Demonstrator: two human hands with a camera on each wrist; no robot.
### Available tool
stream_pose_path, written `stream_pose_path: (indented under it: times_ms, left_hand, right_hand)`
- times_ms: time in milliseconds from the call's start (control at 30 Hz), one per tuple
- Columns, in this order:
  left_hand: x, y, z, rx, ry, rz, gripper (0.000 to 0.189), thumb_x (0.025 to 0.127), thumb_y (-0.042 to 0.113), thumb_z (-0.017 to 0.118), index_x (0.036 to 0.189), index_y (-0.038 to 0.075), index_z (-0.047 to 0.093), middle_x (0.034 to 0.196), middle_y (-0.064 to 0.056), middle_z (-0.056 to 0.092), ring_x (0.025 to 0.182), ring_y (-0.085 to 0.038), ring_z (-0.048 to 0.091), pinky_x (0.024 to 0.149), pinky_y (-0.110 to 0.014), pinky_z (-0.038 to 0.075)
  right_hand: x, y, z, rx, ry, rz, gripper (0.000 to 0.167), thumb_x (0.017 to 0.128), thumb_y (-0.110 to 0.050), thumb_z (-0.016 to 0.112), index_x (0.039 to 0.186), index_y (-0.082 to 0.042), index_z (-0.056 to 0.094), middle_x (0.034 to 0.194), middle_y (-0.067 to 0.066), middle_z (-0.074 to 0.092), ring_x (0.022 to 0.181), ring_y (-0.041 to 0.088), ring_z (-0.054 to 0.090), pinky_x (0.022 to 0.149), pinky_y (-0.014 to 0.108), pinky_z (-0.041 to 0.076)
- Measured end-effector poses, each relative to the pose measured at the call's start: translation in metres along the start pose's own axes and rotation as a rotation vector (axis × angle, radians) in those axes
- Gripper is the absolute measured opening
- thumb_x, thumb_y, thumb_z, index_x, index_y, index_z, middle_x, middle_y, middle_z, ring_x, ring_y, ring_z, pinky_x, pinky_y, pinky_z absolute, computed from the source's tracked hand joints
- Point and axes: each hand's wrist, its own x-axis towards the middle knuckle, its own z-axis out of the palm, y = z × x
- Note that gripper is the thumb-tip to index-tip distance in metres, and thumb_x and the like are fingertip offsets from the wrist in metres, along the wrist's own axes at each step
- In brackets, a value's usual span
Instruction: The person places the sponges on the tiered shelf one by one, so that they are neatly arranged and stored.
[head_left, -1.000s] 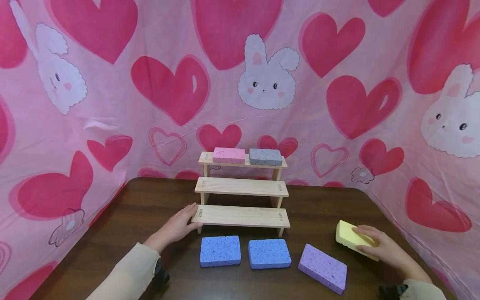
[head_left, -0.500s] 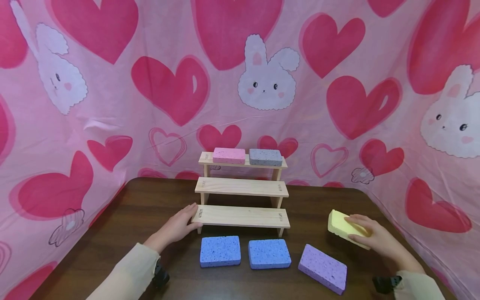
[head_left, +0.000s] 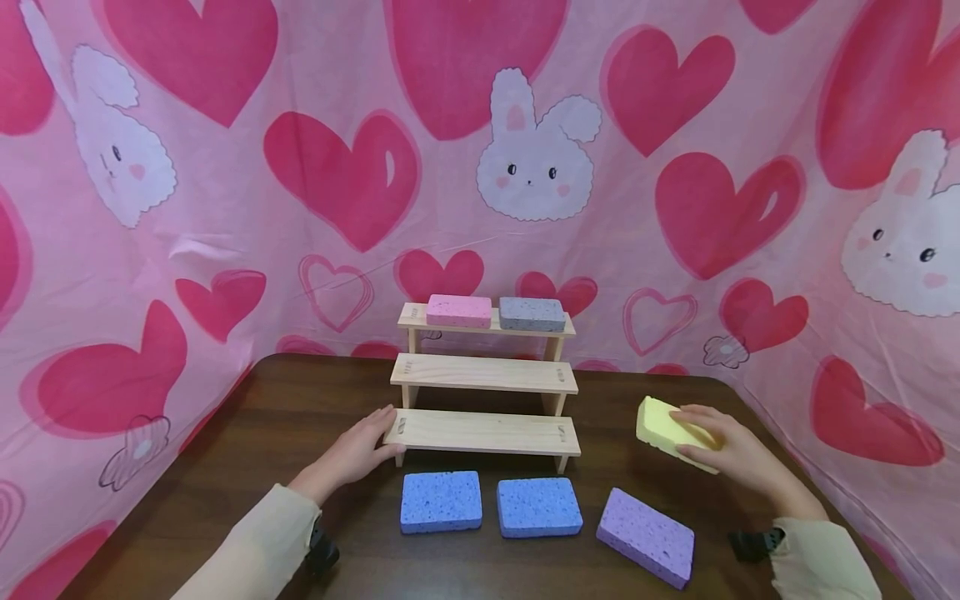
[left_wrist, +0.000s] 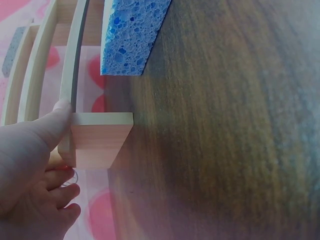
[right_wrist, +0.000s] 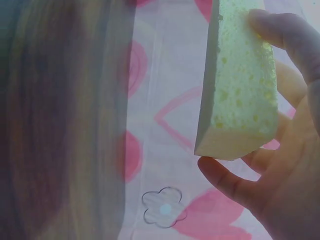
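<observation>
My right hand (head_left: pixel 733 450) holds a yellow sponge (head_left: pixel 662 425) at the right of the table. In the right wrist view the sponge (right_wrist: pixel 244 75) is raised off the tabletop, with thumb and fingers around its edges. On the left, my left hand (head_left: pixel 351 457) grips the end of the lowest step of a three-tier wooden shelf (head_left: pixel 487 432). Its thumb lies along the step's front edge in the left wrist view, fingers curled beyond the end. A pink sponge (head_left: pixel 458 312) and a grey sponge (head_left: pixel 532 315) sit side by side on the top step.
Before the shelf lie two blue sponges, a left one (head_left: pixel 440 502) and a right one (head_left: pixel 538 507). A purple sponge (head_left: pixel 647 537) lies at an angle to their right. Pink heart-and-rabbit cloth (head_left: pixel 435 200) hangs behind the dark wooden table (head_left: pixel 300 392).
My right hand has lifted the yellow sponge and carried it leftward and away from me, toward the shelf. The left hand and the other sponges have stayed in place.
</observation>
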Motion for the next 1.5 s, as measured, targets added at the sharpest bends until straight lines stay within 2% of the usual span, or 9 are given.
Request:
stream_pose_path:
  times_ms: [200, 367, 633, 867, 967, 1100, 1233, 1500]
  left_hand:
    - [0.001, 0.001, -0.001, 0.002, 0.000, 0.012, 0.068, 0.085, 0.026, 0.066, 0.138, -0.004, 0.037, 0.142, -0.021, 0.033, 0.131, -0.038, 0.027, 0.102, -0.052, 0.027]
    - [0.002, 0.001, -0.001, 0.001, 0.003, 0.023, 0.067, 0.085, 0.027, 0.066, 0.138, -0.004, 0.037, 0.142, -0.022, 0.033, 0.130, -0.038, 0.028, 0.102, -0.052, 0.027]
    - [0.003, 0.000, 0.000, 0.005, 0.004, 0.027, 0.068, 0.085, 0.028, 0.066, 0.137, -0.004, 0.037, 0.142, -0.022, 0.033, 0.130, -0.038, 0.028, 0.102, -0.052, 0.027]
    - [0.002, -0.001, 0.000, 0.006, 0.004, 0.025, 0.067, 0.085, 0.027, 0.066, 0.137, -0.004, 0.038, 0.142, -0.022, 0.033, 0.130, -0.039, 0.028, 0.102, -0.053, 0.027]
    - [0.002, -0.001, 0.001, 0.007, 0.004, 0.021, 0.067, 0.085, 0.027, 0.066, 0.137, -0.004, 0.038, 0.142, -0.021, 0.033, 0.130, -0.038, 0.028, 0.102, -0.053, 0.027]
    - [0.003, 0.000, 0.001, 0.006, 0.005, 0.020, 0.068, 0.085, 0.027, 0.066, 0.137, -0.004, 0.037, 0.142, -0.021, 0.033, 0.131, -0.038, 0.027, 0.102, -0.052, 0.027]
    - [0.003, 0.000, 0.001, 0.007, 0.007, 0.020, 0.067, 0.085, 0.028, 0.066, 0.137, -0.004, 0.037, 0.142, -0.021, 0.033, 0.131, -0.038, 0.028, 0.102, -0.052, 0.027]
    - [0.002, -0.001, 0.001, 0.010, 0.005, 0.017, 0.067, 0.085, 0.028, 0.066, 0.137, -0.004, 0.038, 0.142, -0.021, 0.033, 0.130, -0.038, 0.028, 0.102, -0.053, 0.027]
  right_hand:
    - [0.011, -0.007, 0.000, -0.009, -0.012, -0.009, 0.050, 0.077, -0.024, 0.075, 0.120, -0.005, 0.060, 0.121, 0.019, 0.052, 0.104, 0.036, 0.045, 0.077, 0.054, 0.041]
    - [0.020, -0.013, 0.004, -0.031, 0.018, -0.075, 0.048, 0.075, -0.022, 0.077, 0.117, -0.005, 0.062, 0.118, 0.017, 0.054, 0.102, 0.033, 0.046, 0.075, 0.049, 0.040]
    - [0.034, -0.023, 0.008, -0.020, 0.050, -0.127, 0.047, 0.073, -0.021, 0.078, 0.115, -0.005, 0.063, 0.116, 0.014, 0.056, 0.101, 0.029, 0.047, 0.075, 0.045, 0.040]
    - [0.046, -0.034, 0.008, 0.003, -0.007, -0.090, 0.049, 0.076, -0.026, 0.076, 0.119, -0.008, 0.061, 0.120, 0.014, 0.053, 0.104, 0.031, 0.045, 0.078, 0.052, 0.043]
    - [0.052, -0.037, 0.010, 0.003, 0.005, -0.127, 0.048, 0.075, -0.025, 0.076, 0.118, -0.008, 0.062, 0.119, 0.014, 0.054, 0.105, 0.033, 0.046, 0.080, 0.054, 0.042]
    - [0.059, -0.041, 0.012, 0.001, 0.030, -0.194, 0.045, 0.075, -0.022, 0.076, 0.116, -0.007, 0.064, 0.116, 0.013, 0.056, 0.103, 0.032, 0.048, 0.081, 0.052, 0.039]
    - [0.065, -0.046, 0.014, 0.002, 0.029, -0.204, 0.045, 0.076, -0.022, 0.076, 0.115, -0.006, 0.064, 0.116, 0.012, 0.057, 0.102, 0.031, 0.048, 0.081, 0.050, 0.039]
    - [0.079, -0.059, 0.017, 0.007, 0.020, -0.232, 0.045, 0.076, -0.022, 0.076, 0.116, -0.007, 0.063, 0.118, 0.013, 0.056, 0.107, 0.034, 0.047, 0.087, 0.055, 0.037]
